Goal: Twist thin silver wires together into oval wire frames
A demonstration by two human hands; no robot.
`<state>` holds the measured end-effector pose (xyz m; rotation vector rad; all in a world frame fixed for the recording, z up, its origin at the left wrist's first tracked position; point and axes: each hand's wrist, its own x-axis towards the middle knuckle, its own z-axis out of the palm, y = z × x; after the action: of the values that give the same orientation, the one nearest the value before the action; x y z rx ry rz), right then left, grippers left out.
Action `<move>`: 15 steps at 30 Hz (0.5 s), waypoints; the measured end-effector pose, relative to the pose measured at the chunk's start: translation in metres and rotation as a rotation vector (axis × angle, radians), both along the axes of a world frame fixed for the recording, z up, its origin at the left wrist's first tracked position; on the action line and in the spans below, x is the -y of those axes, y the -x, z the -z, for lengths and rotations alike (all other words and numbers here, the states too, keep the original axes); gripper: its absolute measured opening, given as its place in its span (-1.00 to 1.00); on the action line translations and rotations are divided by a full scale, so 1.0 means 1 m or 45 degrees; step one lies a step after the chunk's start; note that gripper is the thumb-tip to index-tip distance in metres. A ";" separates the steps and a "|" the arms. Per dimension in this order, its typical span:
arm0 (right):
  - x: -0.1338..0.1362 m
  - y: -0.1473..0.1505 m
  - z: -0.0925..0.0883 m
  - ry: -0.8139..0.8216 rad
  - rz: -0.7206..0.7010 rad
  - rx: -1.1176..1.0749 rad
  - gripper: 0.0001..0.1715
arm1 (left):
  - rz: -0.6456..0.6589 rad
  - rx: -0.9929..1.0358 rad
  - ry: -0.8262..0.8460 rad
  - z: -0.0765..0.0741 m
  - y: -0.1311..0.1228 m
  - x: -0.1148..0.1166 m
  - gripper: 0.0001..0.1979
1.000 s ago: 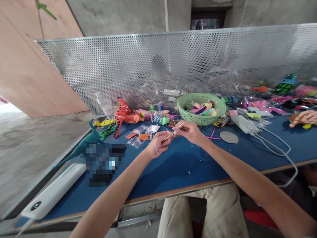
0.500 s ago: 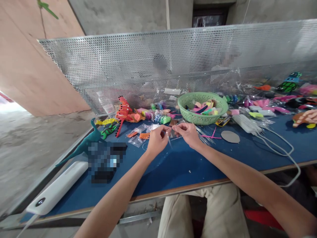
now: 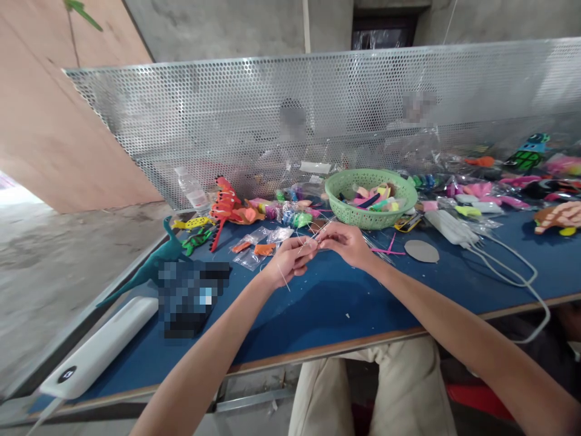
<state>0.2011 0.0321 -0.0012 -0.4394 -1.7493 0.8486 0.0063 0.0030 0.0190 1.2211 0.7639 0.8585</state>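
Over the blue table, my left hand (image 3: pixel 293 260) and my right hand (image 3: pixel 347 243) meet at the fingertips. Thin pale wires (image 3: pixel 284 277) pass through the closed fingers of my left hand, one end sticking out below it. The fingers of my right hand are pinched on the same thin wires, which also loop up above the fingertips. More loose wires lie on the table behind my right hand. A brown piece (image 3: pixel 318 226) rests just behind the fingertips, partly hidden.
A green basket (image 3: pixel 372 219) of colourful pieces stands behind my hands. On the left are a teal dinosaur (image 3: pixel 157 257), a white power bank (image 3: pixel 102 345) and a bottle (image 3: pixel 193 192). A grey oval (image 3: pixel 422 251) and white cables (image 3: pixel 508 269) lie right. A perforated metal panel (image 3: pixel 227 115) stands behind.
My left hand has turned and lowered slightly, its fingers now folded across the wires. My right hand has shifted a little and stays pinched. Wire loops now show above the fingertips.
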 end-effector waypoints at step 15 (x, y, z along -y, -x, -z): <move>0.007 0.018 0.011 0.124 0.368 -0.097 -0.65 | -0.552 -0.808 -1.119 0.001 -0.008 0.010 -0.77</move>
<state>0.1829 0.0255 -0.0126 -0.6975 -1.5331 0.7342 0.0139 -0.0068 0.0180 2.2186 1.2491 1.2412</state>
